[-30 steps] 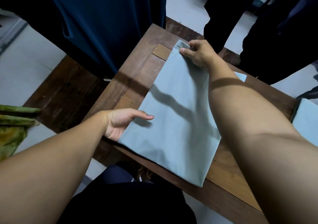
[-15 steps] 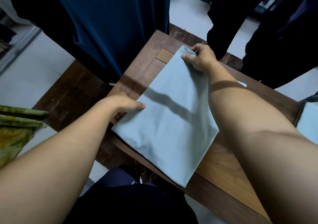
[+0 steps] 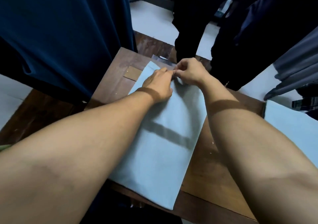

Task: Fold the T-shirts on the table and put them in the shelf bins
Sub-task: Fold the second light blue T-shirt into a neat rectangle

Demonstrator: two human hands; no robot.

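Note:
A pale blue-grey T-shirt (image 3: 163, 148), folded into a long rectangle, lies flat on the small wooden table (image 3: 206, 177); its near end hangs slightly over the front edge. Both hands are at its far end. My left hand (image 3: 159, 84) rests palm-down on the cloth near the far left corner. My right hand (image 3: 189, 72) sits just right of it, fingers curled and pinching the far edge of the shirt. The fingertips of both hands meet. No shelf bins are in view.
A second pale blue-grey garment (image 3: 292, 129) lies at the table's right end. Dark blue fabric (image 3: 60, 34) hangs at the left, dark clothes (image 3: 197, 17) behind the table, grey cloth (image 3: 296, 63) at the right. White floor shows beyond.
My left hand left the shirt's near left edge and moved up to the far end beside my right hand. The view shifted forward over the table.

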